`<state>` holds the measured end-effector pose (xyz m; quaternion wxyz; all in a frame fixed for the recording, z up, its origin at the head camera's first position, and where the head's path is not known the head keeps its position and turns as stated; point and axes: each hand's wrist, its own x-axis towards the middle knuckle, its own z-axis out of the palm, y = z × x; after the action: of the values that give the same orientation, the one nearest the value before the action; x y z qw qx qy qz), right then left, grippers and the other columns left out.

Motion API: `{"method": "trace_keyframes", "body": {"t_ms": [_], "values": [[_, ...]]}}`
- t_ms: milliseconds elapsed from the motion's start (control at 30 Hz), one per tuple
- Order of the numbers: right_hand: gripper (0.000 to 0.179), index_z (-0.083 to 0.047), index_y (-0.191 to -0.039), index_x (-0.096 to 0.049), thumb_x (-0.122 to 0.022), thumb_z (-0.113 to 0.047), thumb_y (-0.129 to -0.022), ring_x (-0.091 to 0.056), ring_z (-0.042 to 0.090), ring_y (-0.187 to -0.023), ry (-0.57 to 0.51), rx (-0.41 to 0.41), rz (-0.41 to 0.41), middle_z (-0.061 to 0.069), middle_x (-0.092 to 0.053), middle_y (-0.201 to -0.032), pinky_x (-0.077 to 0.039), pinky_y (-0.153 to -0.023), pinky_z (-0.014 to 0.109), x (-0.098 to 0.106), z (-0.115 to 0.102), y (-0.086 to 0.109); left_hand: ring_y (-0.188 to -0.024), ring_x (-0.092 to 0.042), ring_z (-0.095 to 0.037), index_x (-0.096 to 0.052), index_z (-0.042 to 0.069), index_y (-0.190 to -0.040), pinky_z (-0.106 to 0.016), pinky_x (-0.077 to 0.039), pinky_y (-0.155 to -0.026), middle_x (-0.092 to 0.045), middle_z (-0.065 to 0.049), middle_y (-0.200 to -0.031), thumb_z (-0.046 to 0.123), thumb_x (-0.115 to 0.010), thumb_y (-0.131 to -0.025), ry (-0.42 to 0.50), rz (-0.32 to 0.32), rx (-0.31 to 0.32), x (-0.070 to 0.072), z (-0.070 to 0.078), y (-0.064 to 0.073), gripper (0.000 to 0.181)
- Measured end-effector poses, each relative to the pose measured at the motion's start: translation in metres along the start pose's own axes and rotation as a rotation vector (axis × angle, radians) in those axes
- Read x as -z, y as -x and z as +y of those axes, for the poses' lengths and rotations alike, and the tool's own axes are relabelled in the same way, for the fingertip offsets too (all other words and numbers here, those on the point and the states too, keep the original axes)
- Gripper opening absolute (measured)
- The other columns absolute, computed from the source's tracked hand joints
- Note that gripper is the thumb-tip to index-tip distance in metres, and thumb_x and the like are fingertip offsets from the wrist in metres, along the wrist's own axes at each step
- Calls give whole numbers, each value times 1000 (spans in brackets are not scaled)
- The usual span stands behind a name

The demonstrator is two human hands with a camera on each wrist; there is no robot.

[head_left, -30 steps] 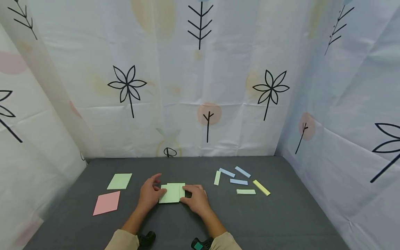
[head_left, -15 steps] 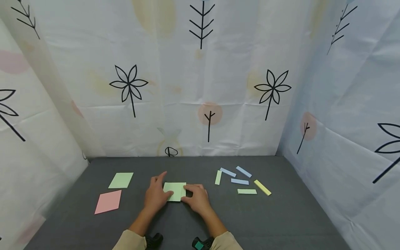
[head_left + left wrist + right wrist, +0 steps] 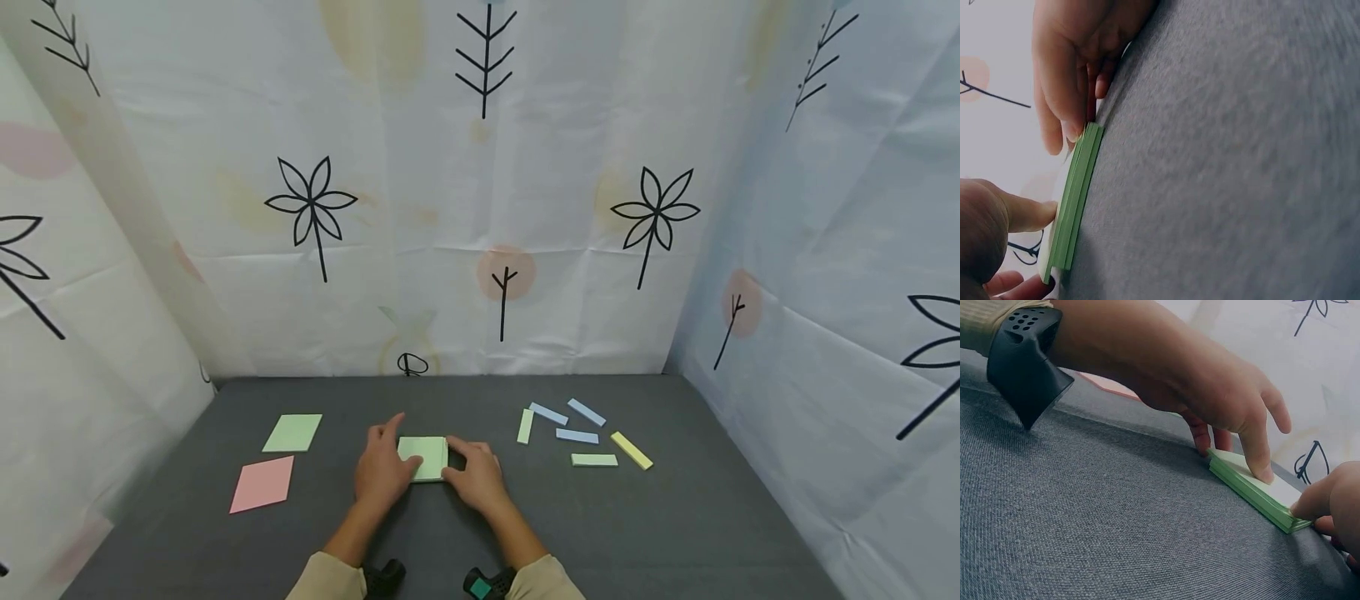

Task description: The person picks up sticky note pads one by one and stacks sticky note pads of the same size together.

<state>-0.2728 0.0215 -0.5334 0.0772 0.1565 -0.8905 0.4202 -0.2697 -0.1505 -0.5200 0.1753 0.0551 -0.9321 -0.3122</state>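
A stack of pale green sticky note pads (image 3: 426, 457) lies flat on the grey table between both hands. Its layered edges (image 3: 1077, 200) show in the left wrist view, with the top layers sticking out a little past the lower ones at one end. My left hand (image 3: 381, 471) holds the stack's left side, thumb on the top sheet and fingers at the far side, index finger raised. On the right edge my right hand (image 3: 478, 475) holds it between thumb and index finger. In the right wrist view the left thumb (image 3: 1260, 465) presses the top sheet.
To the left lie a green square note (image 3: 292, 433) and a pink square note (image 3: 262, 484). Several narrow strips lie to the right, among them a yellow strip (image 3: 632, 451), a blue strip (image 3: 577, 436) and a green strip (image 3: 594, 460). Patterned white cloth (image 3: 420, 275) hangs behind.
My left hand has moved right, and the top layer has slid right with it, covering the strip of green that showed at the right edge. The right hand's fingers have shifted slightly outward.
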Motion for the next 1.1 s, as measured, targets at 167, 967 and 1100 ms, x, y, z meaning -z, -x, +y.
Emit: {"method": "trace_keyframes", "body": {"t_ms": [167, 967, 1100], "values": [[53, -4, -133, -59, -70, -9, -81, -52, 29, -116, -18, -8, 1, 3, -67, -122, -36, -96, 51, 0, 1, -1, -86, -61, -37, -50, 12, -141, -53, -49, -66, -50, -22, -125, 20, -85, -74, -21, 20, -1, -2, 5, 2, 76], [40, -9, -129, -64, -67, -16, -90, -53, 32, -114, -27, 29, 13, 8, -67, -118, -37, -92, 55, 1, 0, -1, -87, -61, -37, -49, 13, -142, -52, -48, -66, -49, -21, -128, 21, -83, -77, -12, 4, -10, -5, 8, 6, 74], [42, -13, -128, -66, -71, -29, -89, -54, 30, -111, 9, 56, 15, 7, -68, -117, -39, -90, 54, 0, 1, 0, -89, -61, -38, -50, 13, -142, -52, -49, -68, -50, -21, -127, 23, -84, -76, -15, 6, -5, -6, 7, 6, 74]]}}
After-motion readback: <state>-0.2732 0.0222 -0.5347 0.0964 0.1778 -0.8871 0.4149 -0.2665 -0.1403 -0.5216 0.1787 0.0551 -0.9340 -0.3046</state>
